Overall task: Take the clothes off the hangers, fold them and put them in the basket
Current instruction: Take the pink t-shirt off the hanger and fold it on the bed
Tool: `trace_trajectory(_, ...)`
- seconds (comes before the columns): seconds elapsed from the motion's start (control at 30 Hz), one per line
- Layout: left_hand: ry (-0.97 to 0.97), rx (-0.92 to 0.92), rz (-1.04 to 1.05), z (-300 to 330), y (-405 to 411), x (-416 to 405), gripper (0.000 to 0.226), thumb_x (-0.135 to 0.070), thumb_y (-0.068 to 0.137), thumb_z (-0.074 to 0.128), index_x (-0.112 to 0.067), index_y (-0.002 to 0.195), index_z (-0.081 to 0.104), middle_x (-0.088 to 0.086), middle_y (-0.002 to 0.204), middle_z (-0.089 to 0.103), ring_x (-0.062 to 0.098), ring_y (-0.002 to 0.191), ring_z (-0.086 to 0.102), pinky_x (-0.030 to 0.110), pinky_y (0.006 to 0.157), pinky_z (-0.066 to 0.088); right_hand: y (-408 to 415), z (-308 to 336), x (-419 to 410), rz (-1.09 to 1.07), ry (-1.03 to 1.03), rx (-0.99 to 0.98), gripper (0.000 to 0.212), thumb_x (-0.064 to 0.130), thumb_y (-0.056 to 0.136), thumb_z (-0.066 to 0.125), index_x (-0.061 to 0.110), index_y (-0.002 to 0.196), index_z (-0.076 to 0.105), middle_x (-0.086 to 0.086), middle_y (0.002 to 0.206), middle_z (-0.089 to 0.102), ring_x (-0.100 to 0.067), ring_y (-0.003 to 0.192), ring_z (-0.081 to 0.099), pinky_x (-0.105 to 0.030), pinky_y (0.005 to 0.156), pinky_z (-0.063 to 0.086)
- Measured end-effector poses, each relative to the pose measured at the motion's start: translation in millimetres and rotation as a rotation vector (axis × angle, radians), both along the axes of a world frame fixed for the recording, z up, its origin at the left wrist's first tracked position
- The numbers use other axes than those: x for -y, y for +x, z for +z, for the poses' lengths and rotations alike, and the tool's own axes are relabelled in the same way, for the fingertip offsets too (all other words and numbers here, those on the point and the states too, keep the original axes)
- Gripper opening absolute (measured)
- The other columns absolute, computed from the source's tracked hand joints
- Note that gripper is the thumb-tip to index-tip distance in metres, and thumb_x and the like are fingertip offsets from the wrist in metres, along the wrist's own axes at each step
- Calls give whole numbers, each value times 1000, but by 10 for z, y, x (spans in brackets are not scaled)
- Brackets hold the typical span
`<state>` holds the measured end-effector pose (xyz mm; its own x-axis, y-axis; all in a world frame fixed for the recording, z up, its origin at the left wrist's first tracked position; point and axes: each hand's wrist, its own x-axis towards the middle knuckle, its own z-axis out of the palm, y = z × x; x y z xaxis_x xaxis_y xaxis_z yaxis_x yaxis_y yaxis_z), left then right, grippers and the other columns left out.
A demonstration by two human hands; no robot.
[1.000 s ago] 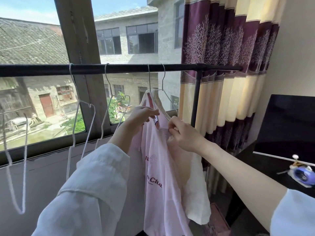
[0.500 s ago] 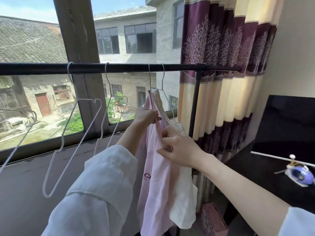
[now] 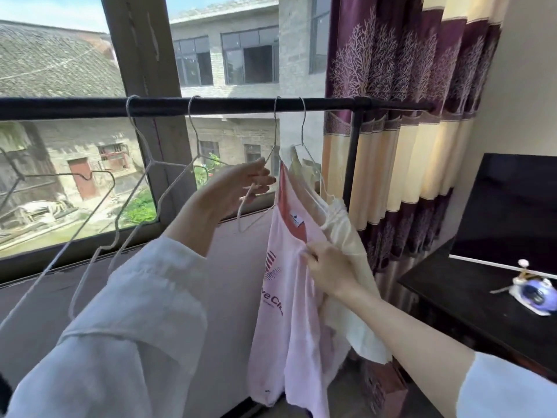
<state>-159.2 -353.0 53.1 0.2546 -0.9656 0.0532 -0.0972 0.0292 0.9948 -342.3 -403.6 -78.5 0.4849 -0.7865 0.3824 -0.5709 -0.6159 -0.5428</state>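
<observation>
A pale pink T-shirt (image 3: 289, 312) with dark red print hangs below the black rail (image 3: 211, 105). My right hand (image 3: 330, 268) pinches its fabric just under the red collar. My left hand (image 3: 241, 184) holds the white wire hanger (image 3: 256, 203), whose left shoulder is bare and out of the shirt. Behind the pink shirt a cream garment (image 3: 346, 245) hangs on another wire hanger (image 3: 304, 152). No basket is in view.
Empty wire hangers (image 3: 141, 182) swing on the rail to the left, in front of the window. A purple and cream curtain (image 3: 401, 131) hangs at the right. A dark table (image 3: 470, 300) with a small purple toy (image 3: 533, 292) stands at the right.
The pink shirt has slid down off the hanger's left shoulder. My right hand moved down with the fabric; my left hand now grips the bared wire. Empty hangers swung left.
</observation>
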Motion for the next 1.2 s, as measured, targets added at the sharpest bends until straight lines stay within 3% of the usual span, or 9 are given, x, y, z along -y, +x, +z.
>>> trace_trajectory(0.17, -61, -144, 218, -344, 59, 106, 23, -34, 96, 48, -16, 90, 61, -2, 86, 65, 10, 75, 59, 22, 68, 43, 170, 143, 114, -39, 98, 283, 19, 10, 91, 48, 14, 87, 66, 6, 92, 57, -12, 89, 51, -30, 83, 42)
trace_trajectory(0.37, 171, 45, 291, -821, 166, 325, 17, -25, 95, 52, -16, 109, 55, 2, 94, 50, 12, 73, 45, 25, 62, 36, -8, 193, -22, 13, 151, 556, 35, 2, 86, 48, 10, 55, 36, 9, 51, 35, -2, 48, 33, -14, 48, 29)
trace_trajectory(0.53, 29, 37, 151, -1101, -78, 618, 63, -43, 89, 58, -19, 142, 33, -6, 137, 41, 14, 121, 42, 33, 96, 38, -119, 291, -92, 76, 187, 606, 49, -7, 81, 46, 20, 46, 25, 15, 37, 24, -1, 40, 24, -14, 43, 21)
trace_trajectory(0.63, 11, 282, 263, -1091, -149, 919, 66, -52, 78, 58, -25, 136, 43, 3, 137, 50, 24, 127, 43, 42, 110, 32, -202, 315, -75, 53, 201, 667, 51, -7, 82, 46, 20, 46, 21, 15, 39, 21, -2, 41, 21, -15, 43, 18)
trace_trajectory(0.73, -28, 402, 294, -1177, -185, 1023, 33, -34, 98, 39, -24, 127, 50, 9, 119, 61, 27, 106, 56, 38, 95, 43, -268, 325, 0, 30, 181, 659, 46, 4, 78, 49, 21, 47, 20, 14, 44, 19, -3, 44, 20, -18, 45, 18)
trace_trajectory(0.83, -99, 457, 350, -1270, -206, 992, 33, -30, 100, 30, -16, 104, 59, 9, 93, 63, 25, 86, 57, 34, 74, 42, -301, 297, 82, 1, 170, 612, 37, 15, 72, 47, 22, 46, 20, 14, 44, 21, -3, 46, 21, -21, 47, 19)
trace_trajectory(1.0, 125, -205, 359, -1394, -77, 1001, 34, -12, 87, 32, -15, 61, 54, 6, 49, 48, 12, 38, 48, 23, 49, 32, -285, 153, 135, -45, 194, 480, 44, 6, 80, 51, 17, 47, 25, 6, 46, 25, -8, 49, 25, -27, 52, 22)
trace_trajectory(1.07, 201, -213, 372, -1521, 7, 882, 33, -16, 88, 35, -17, 63, 56, 3, 50, 53, 17, 44, 51, 24, 50, 34, -252, 85, 130, -32, 218, 404, 42, 8, 80, 50, 17, 49, 25, 5, 48, 25, -10, 51, 26, -29, 54, 23)
trace_trajectory(1.2, 118, 84, 480, -1678, -32, 528, 34, -14, 95, 29, -13, 67, 48, 1, 69, 47, 20, 70, 44, 30, 61, 34, -279, -192, 53, -42, 243, 304, 40, 8, 83, 49, 16, 53, 25, 7, 52, 28, -10, 52, 28, -27, 53, 24)
